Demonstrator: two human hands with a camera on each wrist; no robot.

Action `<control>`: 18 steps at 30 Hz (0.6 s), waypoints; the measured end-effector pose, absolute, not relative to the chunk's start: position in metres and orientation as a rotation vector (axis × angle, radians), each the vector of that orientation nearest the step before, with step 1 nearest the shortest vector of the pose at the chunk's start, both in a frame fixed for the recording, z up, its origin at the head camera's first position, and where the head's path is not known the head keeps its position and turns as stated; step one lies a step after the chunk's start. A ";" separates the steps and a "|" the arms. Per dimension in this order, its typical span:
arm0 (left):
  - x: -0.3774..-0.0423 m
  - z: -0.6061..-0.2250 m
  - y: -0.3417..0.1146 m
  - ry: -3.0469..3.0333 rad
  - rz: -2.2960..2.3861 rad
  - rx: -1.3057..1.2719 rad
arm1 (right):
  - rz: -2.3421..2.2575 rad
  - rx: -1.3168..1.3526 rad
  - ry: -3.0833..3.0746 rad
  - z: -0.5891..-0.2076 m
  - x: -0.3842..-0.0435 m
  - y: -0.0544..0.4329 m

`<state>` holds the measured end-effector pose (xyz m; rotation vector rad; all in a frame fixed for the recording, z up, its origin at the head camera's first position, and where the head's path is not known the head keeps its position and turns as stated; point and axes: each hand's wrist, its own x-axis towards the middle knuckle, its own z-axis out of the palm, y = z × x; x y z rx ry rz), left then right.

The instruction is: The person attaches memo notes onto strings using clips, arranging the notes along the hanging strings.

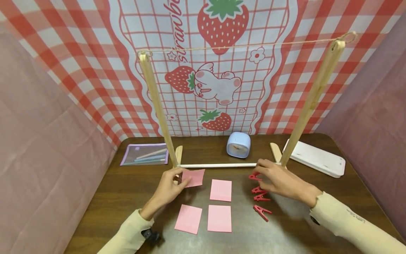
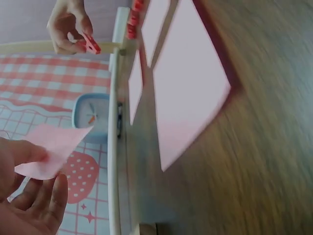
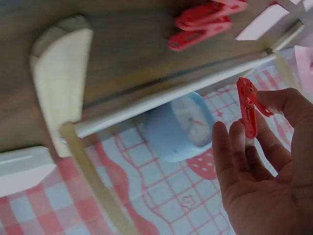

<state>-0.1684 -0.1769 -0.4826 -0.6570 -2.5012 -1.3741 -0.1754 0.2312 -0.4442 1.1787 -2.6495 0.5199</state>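
Note:
A pink sticky note is pinched between the thumb and fingers of my left hand, raised off the table near the frame's left post. In the left wrist view the same note bends slightly. My right hand pinches a red clothespin between thumb and fingers. Just below that hand lie several more red clothespins on the table. Three pink sticky notes lie flat between the hands: one upper note, one lower left, one lower right.
Two wooden posts carry a thin string across the top, with a white rod joining them low down. Behind the rod stands a blue clock. A mesh pouch lies left, a white case right.

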 end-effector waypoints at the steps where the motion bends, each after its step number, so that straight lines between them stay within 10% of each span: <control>1: -0.168 -0.482 -0.176 -2.492 -1.407 -0.641 | 0.543 1.188 -2.652 -0.442 -0.176 0.229; 18: -0.166 -0.465 -0.168 -2.284 -2.039 -0.483 | 0.674 1.301 -2.543 -0.391 -0.188 0.184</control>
